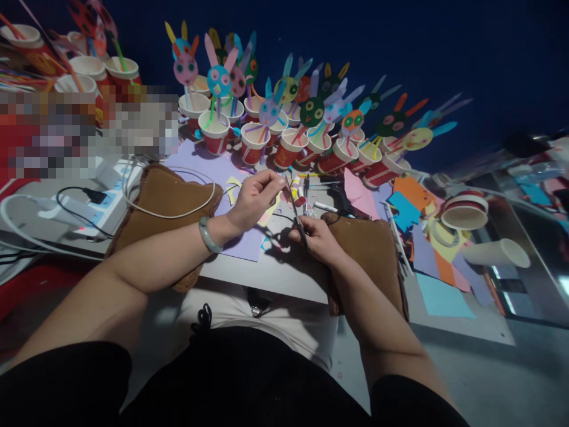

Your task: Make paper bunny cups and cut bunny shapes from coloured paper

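Observation:
My right hand [317,237] is closed around the black handles of a pair of scissors [294,204], whose blades point up and away from me. Just left of the blade tips, my left hand [258,198] has its thumb and fingers pinched together. Whatever sits in that pinch is too small to make out. Under both hands lie a purple paper sheet [240,243] and some yellow paper cut-outs. Beyond the scissors are a glue stick [297,188], a pen [306,188], a white marker [325,207] and a black glue gun [341,194].
Rows of red paper cups [215,133] with paper rabbit heads stand along the back. Brown cushions [364,255] lie on either side, a white cable crossing the left one. A power strip [104,207] is at left; paper scraps [406,198] and a white paper cup [498,255] are at right.

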`<state>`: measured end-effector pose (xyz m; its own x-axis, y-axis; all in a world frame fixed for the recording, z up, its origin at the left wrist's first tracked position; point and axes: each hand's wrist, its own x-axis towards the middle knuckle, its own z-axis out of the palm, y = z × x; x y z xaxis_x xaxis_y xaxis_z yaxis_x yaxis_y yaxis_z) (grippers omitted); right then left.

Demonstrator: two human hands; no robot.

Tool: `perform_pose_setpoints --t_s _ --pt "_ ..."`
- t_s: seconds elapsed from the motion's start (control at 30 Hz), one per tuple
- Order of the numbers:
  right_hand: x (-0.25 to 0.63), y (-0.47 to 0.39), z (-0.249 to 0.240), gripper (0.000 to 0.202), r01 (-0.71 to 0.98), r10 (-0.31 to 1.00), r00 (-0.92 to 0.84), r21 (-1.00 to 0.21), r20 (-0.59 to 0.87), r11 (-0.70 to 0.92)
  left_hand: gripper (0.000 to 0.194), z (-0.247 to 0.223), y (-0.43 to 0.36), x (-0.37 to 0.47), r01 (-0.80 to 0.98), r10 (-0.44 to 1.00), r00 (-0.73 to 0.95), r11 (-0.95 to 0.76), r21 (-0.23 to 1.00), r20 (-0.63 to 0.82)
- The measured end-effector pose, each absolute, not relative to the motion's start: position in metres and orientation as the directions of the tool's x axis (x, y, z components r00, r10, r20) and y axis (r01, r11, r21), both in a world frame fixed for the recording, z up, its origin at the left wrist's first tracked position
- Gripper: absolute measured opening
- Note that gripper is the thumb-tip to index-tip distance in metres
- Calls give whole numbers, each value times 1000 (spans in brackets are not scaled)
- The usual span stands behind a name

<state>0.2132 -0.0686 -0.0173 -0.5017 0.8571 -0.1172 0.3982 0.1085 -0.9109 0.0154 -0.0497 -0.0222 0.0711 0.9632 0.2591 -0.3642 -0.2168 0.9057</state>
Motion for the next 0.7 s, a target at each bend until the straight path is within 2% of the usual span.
perform_pose_setpoints --t_s 0.17,0.3,0.43,0.7 --pt "214 -68 -19 58 412 863 -493 -903 -107 124 49 -22 -49 17 -426 968 28 -213 879 249" --pt "215 -67 -22 60 420 889 -448 -900 -93 118 52 -21 -50 18 -353 965 73 -210 912 251" --pt "216 -67 -24 61 416 892 -444 -901 -84 122 44 -21 -52 18 -269 951 100 -257 928 293" --pt "214 -69 -20 54 389 863 -496 -913 -95 123 33 -21 -52 17 -269 950 90 -264 926 298"
